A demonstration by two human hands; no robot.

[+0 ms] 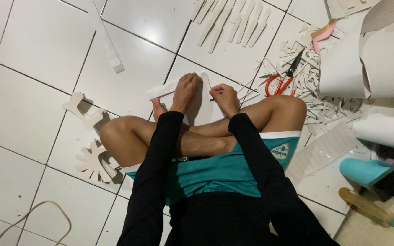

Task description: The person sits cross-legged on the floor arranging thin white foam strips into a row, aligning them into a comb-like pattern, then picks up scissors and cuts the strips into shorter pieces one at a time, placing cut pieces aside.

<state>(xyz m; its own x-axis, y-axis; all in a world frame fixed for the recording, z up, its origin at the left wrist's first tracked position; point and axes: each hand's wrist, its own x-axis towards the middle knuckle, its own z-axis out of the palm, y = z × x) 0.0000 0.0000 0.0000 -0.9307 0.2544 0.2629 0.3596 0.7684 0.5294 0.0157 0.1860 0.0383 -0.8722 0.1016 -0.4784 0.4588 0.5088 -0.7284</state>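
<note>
I sit cross-legged on a white tiled floor (46,54). My left hand (186,90) presses down on a white foam strip (163,89) that lies on the floor in front of my feet. My right hand (223,97) is closed around a thin tool, likely a cutter or pencil, its tip at the strip's right end. Both arms wear black sleeves. The piece under my hands is partly hidden by them.
Red-handled scissors (282,78) lie to the right amid a heap of white offcuts (315,86). Cut white strips (231,23) lie in a row ahead. Rolled white sheets (370,64) stand at right. Cut shapes (92,161) lie left of my knee. A teal cup (363,171) lies at right.
</note>
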